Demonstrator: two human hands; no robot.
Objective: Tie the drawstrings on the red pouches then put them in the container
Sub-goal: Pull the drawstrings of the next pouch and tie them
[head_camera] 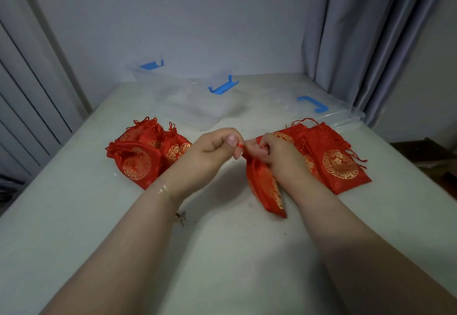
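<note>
Nearest to me, two bare forearms reach out over the pale bench (74, 215), the left wrist ringed by a thin bracelet (164, 190) with a small charm hanging below it. Just past the wrists, both hands meet over the middle of the bench. The left hand (212, 146) has its grip narrowed to a pinch, thumb and forefinger closed on a thin red drawstring (240, 145). The right hand (277, 154) has its fingers curled round the gathered neck of a red pouch (265, 188), whose gold-printed body hangs down from the hands and slants toward me, its lower end at or just above the bench; I cannot tell whether it touches.

To the left of the hands lies a heap of red pouches (138, 156) with their necks already cinched and bunched. To the right, partly behind the right hand, sits a flatter stack of pouches (338, 164) with gold roundels facing up and loose strings trailing from their tops.

Further back stands a clear plastic container (197, 107) with blue latches, open at the top. Beside it to the right, near the bench's far corner, lies a clear lid (341, 117) with a blue clip. Behind everything is a plain wall, with a grey curtain (366, 30) hanging at the right.
</note>
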